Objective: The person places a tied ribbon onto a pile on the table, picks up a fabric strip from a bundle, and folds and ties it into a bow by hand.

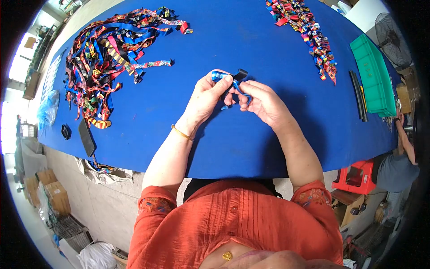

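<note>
A narrow blue ribbon strap (pixel 219 76) with pale lettering and a black stretch is held up over the blue table. My left hand (pixel 207 92) pinches it between thumb and fingers, the strap looping over the index finger. Close beside it on the right, my right hand (pixel 264 102) has thumb and fingers closed on another part of the same strap. A short blue end hangs below the fingers. Parts of the strap are hidden behind both hands.
A tangled heap of colourful straps (pixel 96 58) lies at the left, a long bundle of folded straps (pixel 309 36) at the upper right. A green crate (pixel 372 74) and dark rods (pixel 358 96) sit at the right edge. Beyond are a red stool (pixel 356 177) and another person's arm (pixel 407 143).
</note>
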The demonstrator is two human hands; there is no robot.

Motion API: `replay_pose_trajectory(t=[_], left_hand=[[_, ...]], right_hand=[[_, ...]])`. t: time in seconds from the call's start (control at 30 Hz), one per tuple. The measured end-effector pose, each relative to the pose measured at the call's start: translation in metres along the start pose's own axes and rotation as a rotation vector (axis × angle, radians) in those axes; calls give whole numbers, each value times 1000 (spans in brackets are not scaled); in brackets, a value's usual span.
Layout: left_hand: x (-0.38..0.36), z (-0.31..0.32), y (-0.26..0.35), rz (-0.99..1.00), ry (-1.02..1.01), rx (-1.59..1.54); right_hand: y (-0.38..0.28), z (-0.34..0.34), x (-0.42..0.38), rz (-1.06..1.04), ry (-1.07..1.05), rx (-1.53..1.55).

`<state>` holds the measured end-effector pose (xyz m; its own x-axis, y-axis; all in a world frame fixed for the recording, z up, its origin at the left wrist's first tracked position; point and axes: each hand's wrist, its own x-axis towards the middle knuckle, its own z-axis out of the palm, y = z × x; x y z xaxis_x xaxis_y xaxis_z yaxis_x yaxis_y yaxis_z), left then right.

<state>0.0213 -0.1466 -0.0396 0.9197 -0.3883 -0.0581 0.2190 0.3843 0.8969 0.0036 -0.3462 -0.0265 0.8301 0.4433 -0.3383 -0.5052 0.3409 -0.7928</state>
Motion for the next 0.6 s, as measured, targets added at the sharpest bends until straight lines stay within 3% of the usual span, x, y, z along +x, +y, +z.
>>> replay_pose_trajectory(t=[0.1,0.5,0.6], left_hand=[[0,0,-1,-1,11,0],[-1,6,8,-60,134,-31],[0,5,5,-39,125,-24]], right_hand=[[-1,7,-1,-8,18,-78],[14,9,2,-593,335,-788],[10,11,1,-538,403,-867]])
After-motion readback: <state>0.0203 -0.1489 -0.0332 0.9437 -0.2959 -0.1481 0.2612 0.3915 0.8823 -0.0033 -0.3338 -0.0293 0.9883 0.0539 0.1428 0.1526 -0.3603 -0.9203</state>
